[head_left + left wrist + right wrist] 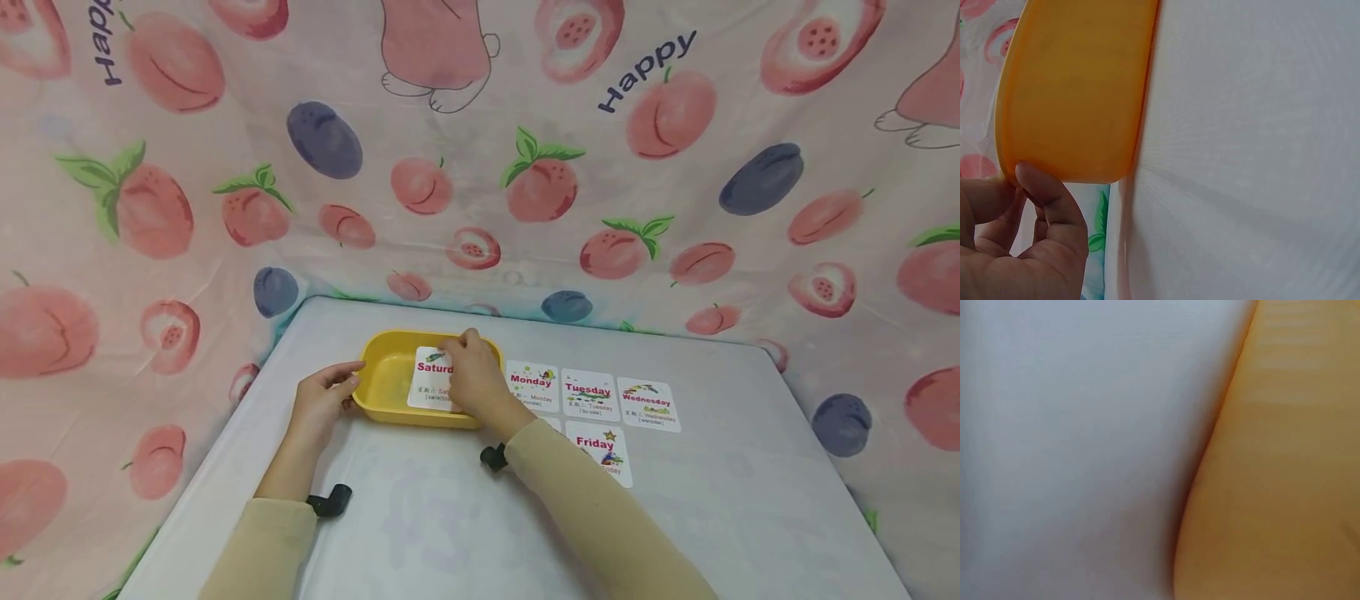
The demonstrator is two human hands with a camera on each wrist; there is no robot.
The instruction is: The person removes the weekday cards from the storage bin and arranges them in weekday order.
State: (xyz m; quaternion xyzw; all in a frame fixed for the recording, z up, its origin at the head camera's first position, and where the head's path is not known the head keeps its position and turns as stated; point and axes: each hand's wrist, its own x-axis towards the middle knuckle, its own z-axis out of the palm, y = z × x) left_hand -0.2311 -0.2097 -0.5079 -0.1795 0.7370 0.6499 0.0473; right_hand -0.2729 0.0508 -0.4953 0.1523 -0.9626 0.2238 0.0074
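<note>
A yellow plastic tray [386, 415] sits on the white table, and my left hand [318, 404] pinches the rim at its left end. In the left wrist view, the thumb and fingers of the left hand [1035, 231] hold the tray's corner [1072, 94]. Over the tray, my right hand [476, 379] pinches a white Saturday card [429, 385] near its upper right, covering part of the print. The right wrist view shows the tray's side [1272, 475] close up, without the hand.
Right of the tray lie the Monday card [532, 386], Tuesday card [590, 395] and Wednesday card [648, 405] in a row. Below them are the Friday card [600, 446] and another card [553, 423], mostly hidden by the right arm. A fruit-printed cloth [480, 167] hangs behind the table.
</note>
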